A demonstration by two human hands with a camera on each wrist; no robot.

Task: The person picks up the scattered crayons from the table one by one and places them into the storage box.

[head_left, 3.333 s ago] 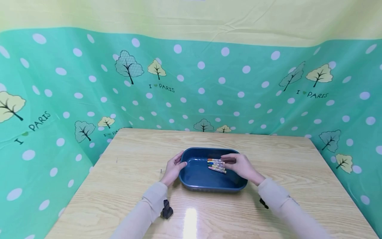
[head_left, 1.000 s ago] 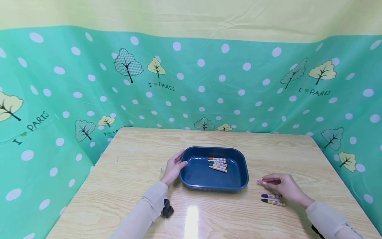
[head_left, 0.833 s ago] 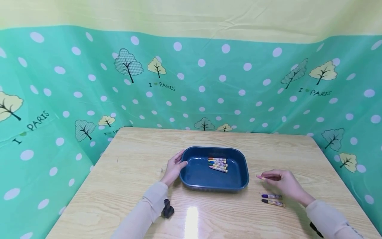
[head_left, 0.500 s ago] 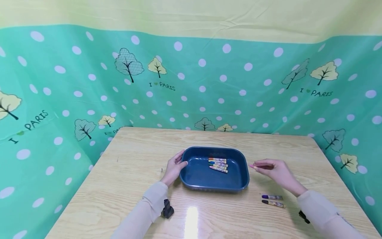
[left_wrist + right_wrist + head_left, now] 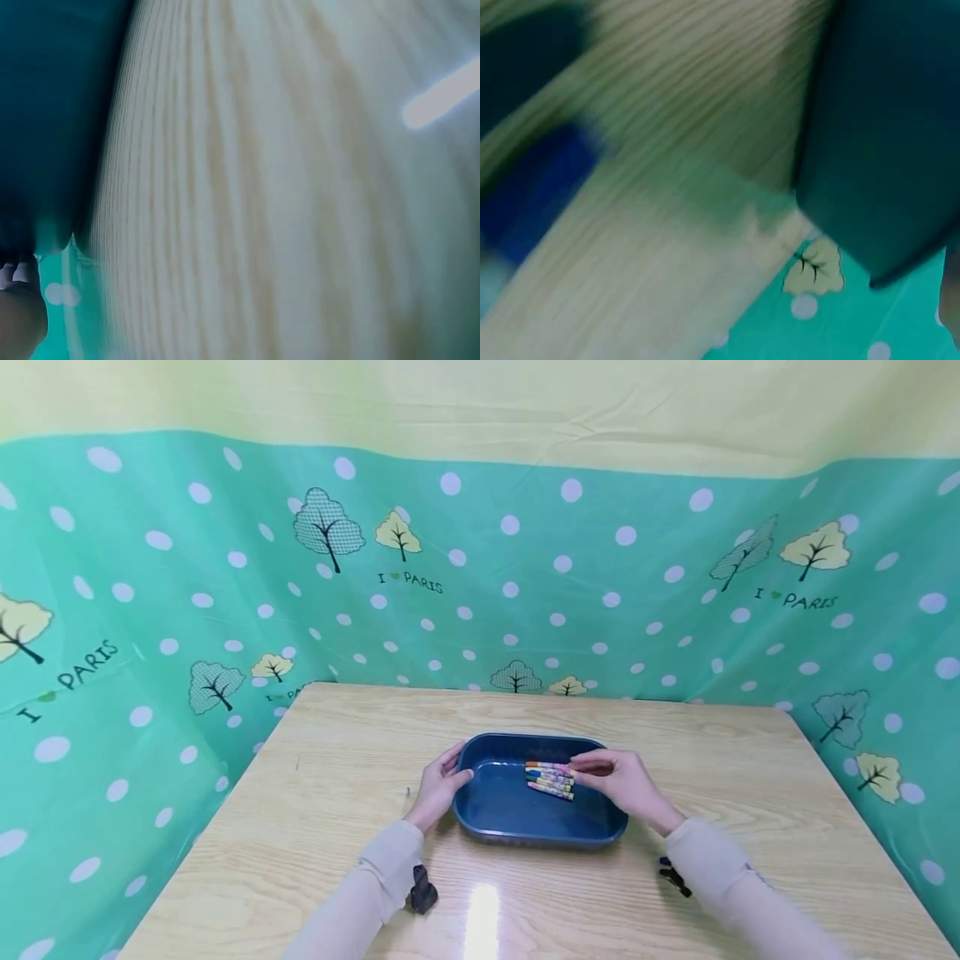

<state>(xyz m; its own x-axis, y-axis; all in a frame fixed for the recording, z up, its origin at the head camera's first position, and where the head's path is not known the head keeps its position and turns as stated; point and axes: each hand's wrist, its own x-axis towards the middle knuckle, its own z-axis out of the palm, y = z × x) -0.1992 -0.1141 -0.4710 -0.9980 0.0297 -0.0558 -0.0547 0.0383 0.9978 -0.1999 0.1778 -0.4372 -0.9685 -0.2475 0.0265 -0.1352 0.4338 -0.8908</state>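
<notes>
A dark blue rectangular basin [image 5: 517, 837] stands on the table. My left hand [image 5: 437, 789] grips its left rim, thumb over the edge and fingers outside; the left wrist view catches part of that hand [image 5: 21, 311] against the basin wall [image 5: 60, 112]. Over the basin's right side, my right hand [image 5: 626, 785] pinches a pink crayon [image 5: 564, 771] between thumb and fingertips, close above several paper-wrapped crayons [image 5: 551, 791] lying side by side inside. A purple crayon [image 5: 664, 862] on the table is mostly hidden by the right sleeve; it looks large and blurred [image 5: 540, 195] in the right wrist view.
Another dark crayon tip [image 5: 525, 64] shows blurred beside the purple one. The wooden table [image 5: 360, 735] reaches back to a green dotted curtain [image 5: 420, 635]. A black wrist camera [image 5: 422, 889] sits at the left cuff.
My right hand took the pink crayon from beside the purple and black ones and moved left with it, over the basin. The left hand stays on the rim.
</notes>
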